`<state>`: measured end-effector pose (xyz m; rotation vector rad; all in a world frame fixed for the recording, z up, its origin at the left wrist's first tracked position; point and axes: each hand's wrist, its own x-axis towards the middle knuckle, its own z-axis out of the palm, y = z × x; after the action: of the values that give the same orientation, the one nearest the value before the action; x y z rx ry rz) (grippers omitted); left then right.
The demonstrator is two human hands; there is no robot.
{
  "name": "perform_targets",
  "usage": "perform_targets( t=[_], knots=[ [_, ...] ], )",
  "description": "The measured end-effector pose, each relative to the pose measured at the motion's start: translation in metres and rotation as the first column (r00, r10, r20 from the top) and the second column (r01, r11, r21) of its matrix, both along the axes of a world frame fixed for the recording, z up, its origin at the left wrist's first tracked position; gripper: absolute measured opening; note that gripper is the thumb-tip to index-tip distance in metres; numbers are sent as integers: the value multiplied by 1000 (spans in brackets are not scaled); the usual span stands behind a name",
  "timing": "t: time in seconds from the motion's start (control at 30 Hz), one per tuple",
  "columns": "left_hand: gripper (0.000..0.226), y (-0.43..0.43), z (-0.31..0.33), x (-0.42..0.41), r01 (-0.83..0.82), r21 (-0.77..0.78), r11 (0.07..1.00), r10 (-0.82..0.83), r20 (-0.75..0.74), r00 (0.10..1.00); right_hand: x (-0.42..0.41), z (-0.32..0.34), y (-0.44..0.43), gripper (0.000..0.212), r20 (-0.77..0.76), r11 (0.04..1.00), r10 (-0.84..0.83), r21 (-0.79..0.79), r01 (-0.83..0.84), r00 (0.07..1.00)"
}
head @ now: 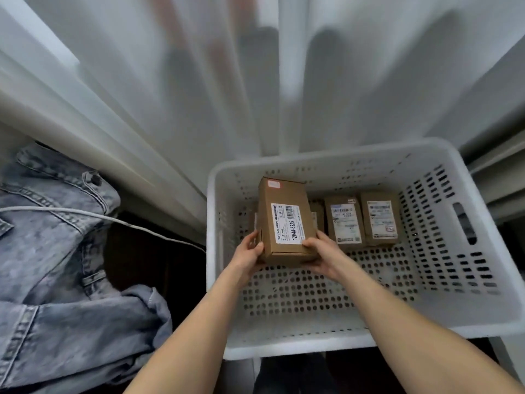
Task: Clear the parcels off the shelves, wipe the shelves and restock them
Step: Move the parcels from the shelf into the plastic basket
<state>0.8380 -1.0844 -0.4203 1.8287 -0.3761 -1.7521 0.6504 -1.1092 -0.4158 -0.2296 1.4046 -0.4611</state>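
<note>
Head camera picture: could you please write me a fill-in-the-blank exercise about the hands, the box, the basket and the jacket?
1. The left hand and the right hand hold one box over a basket whose colour is ____.
2. The label on the box reads 12V4A-____.
3. Left of the basket lies a blue ____ jacket.

Missing words: white; 5525; denim.

Far parcels (345, 220) blurred — denim jacket (56, 251) cropped.
</note>
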Motion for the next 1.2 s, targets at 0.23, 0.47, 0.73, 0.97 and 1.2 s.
perform_targets(
  t=[0.23,0.47,0.73,0.97,1.2],
  knots=[
    [42,-20,-51,6,42,115,992,-58,138,989,27,-64,-14,65,-136,996,44,-67,-53,990],
    [46,-21,-61,4,227,164,960,-274,389,879,54,-76,-7,71,-293,948,229,-149,-281,928],
    [40,-23,-22,-9,402,205,892,-446,546,710,35,-40,-10,73,-407,884,373,-116,-452,834],
    [61,-41,56,-41,652,242,719,-611,669,424,0,31,-10,66,-669,752,430,-106,-650,606],
    [56,-53,131,-91,854,204,478,-586,799,137,-42,112,0,62,-863,706,343,-24,-708,370]
  ],
)
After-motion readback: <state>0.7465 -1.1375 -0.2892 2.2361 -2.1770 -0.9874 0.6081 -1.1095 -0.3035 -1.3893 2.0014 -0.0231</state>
